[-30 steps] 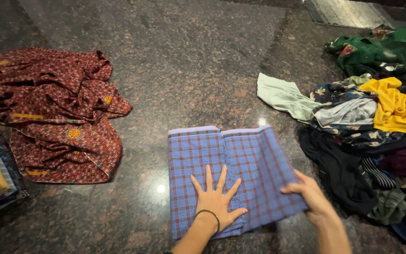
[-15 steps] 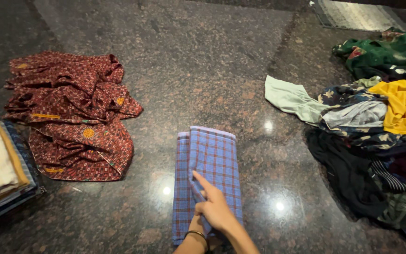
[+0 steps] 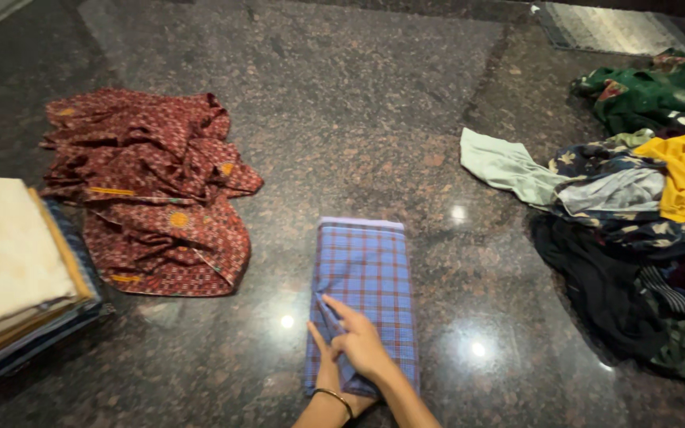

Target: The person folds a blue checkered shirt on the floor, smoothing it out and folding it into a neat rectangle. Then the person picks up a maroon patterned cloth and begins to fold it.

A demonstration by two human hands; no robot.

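**Where everything lies on the floor**

I see the folded cloth (image 3: 366, 293) at the centre of the floor (image 3: 358, 103), with both hands on its near end, the right hand (image 3: 362, 345) lying over the left hand (image 3: 328, 372). Left of it lies a crumpled garment (image 3: 152, 190), and further left a stack of folded cloths (image 3: 17, 269). Well apart on the right sits a heap of clothes (image 3: 636, 222).

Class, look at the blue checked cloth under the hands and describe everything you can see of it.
The blue cloth is a woven-looking fabric in blue with thin red and dark check lines. It is folded into a narrow upright rectangle, lying flat on the dark polished stone floor, with a pale lilac edge at its far end. The right hand and left hand press on its near end, where a fold bunches.
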